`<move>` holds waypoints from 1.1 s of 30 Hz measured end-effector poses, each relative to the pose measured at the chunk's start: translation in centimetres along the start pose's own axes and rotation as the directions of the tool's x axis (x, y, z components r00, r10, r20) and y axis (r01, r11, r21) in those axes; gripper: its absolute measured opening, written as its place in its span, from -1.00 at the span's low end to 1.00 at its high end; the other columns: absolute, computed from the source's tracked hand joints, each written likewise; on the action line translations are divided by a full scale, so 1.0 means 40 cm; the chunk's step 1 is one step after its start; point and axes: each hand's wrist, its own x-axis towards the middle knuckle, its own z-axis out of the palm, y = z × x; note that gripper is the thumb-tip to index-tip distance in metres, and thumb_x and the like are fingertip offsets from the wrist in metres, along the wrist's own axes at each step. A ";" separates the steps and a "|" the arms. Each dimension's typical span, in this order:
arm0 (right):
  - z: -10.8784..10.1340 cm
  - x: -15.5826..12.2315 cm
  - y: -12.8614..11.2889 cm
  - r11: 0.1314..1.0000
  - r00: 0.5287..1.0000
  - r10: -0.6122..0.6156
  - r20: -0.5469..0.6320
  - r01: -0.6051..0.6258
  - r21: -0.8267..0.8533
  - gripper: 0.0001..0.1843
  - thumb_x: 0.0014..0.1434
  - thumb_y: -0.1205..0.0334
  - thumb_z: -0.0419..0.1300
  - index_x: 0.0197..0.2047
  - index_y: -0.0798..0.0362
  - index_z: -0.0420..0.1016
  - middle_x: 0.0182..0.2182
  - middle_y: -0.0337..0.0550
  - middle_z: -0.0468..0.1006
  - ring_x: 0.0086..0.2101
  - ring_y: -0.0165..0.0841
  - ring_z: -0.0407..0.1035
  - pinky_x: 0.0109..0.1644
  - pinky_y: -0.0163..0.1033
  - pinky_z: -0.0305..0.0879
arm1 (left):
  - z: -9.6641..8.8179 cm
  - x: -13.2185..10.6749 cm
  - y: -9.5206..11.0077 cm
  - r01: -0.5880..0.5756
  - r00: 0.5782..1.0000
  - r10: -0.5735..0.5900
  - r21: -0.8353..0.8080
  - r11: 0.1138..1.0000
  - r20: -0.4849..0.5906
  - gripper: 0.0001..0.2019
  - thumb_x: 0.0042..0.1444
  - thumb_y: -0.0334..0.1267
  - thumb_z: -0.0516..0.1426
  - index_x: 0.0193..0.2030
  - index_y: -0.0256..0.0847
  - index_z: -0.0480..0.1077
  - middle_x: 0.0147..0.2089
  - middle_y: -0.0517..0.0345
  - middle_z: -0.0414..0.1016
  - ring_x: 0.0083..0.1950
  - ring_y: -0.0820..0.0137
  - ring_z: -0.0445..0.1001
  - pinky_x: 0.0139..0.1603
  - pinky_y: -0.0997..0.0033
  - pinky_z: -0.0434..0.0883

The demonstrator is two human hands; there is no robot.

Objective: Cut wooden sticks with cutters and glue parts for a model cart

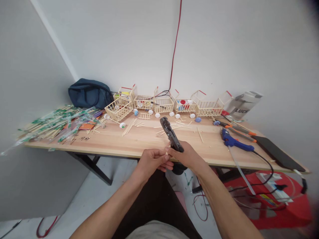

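Observation:
My right hand (188, 154) is closed around a dark grey hand tool (171, 134) with a metal head, which points up and away over the table's front edge. Its exact kind is unclear, and a round black part shows below the hand. Close beside it, my left hand (152, 162) pinches what looks like a short wooden stick (166, 153) at its fingertips. The fingertips of both hands almost meet there, hiding most of the stick. Beyond the hands, thin wooden sticks (129, 127) and a small ladder-like stick panel (144, 116) lie on the wooden table (112, 144).
Several small stick-built carts (163, 105) with bottle-cap wheels line the wall. Bagged sticks (54, 124) and a dark blue bag (90, 93) lie left. On the right are a blue glue gun (235, 142), pliers (236, 127), a black slab (276, 152) and a red stool (294, 209).

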 end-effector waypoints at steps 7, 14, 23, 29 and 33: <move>-0.015 -0.022 0.002 0.985 0.999 -0.013 0.032 0.007 0.173 -0.74 0.04 0.04 0.19 -0.37 0.09 0.42 -0.50 -0.25 0.42 -0.44 -0.38 0.28 -0.34 -0.29 0.20 | 0.007 -0.009 -0.002 -0.146 0.989 0.146 0.057 0.988 -0.002 -0.64 -0.05 -0.02 0.27 -0.40 -0.37 0.47 -0.47 0.01 0.57 -0.48 0.43 0.52 -0.42 0.50 0.40; -0.042 -0.085 0.047 0.914 0.990 0.104 0.100 -0.135 0.382 -0.52 0.15 -0.18 0.12 -0.35 0.12 0.47 -0.47 -0.18 0.43 -0.43 -0.39 0.32 -0.33 -0.27 0.24 | 0.005 -0.031 0.024 -0.193 0.981 0.196 0.175 0.966 -0.003 -0.73 0.04 -0.11 0.21 -0.39 -0.35 0.48 -0.45 0.04 0.57 -0.46 0.42 0.51 -0.39 0.49 0.40; -0.045 -0.187 0.068 0.955 0.957 0.163 0.238 -0.214 0.205 -0.30 0.19 -0.35 -0.09 -0.05 0.09 0.48 -0.37 -0.09 0.51 -0.34 -0.30 0.41 -0.24 -0.20 0.33 | 0.004 -0.055 0.059 -0.259 0.891 0.451 0.766 0.589 -0.046 -0.73 0.17 -0.26 0.04 -0.50 -0.23 0.45 -0.50 0.20 0.51 -0.42 0.46 0.44 -0.34 0.51 0.26; -0.040 -0.196 0.078 0.978 0.968 0.136 0.212 -0.165 0.127 -0.40 0.22 -0.29 -0.08 -0.11 0.02 0.51 -0.35 -0.11 0.55 -0.31 -0.28 0.42 -0.22 -0.22 0.33 | 0.010 -0.056 0.048 -0.165 0.889 0.455 0.957 0.238 0.040 -0.71 0.26 -0.27 -0.05 -0.42 -0.21 0.41 -0.45 0.14 0.50 -0.42 0.41 0.42 -0.37 0.45 0.15; -0.031 -0.193 0.082 0.988 0.973 0.115 0.201 -0.134 0.082 -0.40 0.24 -0.28 -0.09 -0.06 0.03 0.48 -0.39 -0.13 0.53 -0.36 -0.29 0.40 -0.30 -0.24 0.30 | 0.020 -0.063 0.047 -0.112 0.901 0.427 0.992 0.059 0.076 -0.73 0.28 -0.30 -0.08 -0.34 -0.20 0.40 -0.40 0.07 0.52 -0.35 0.31 0.46 -0.37 0.41 0.15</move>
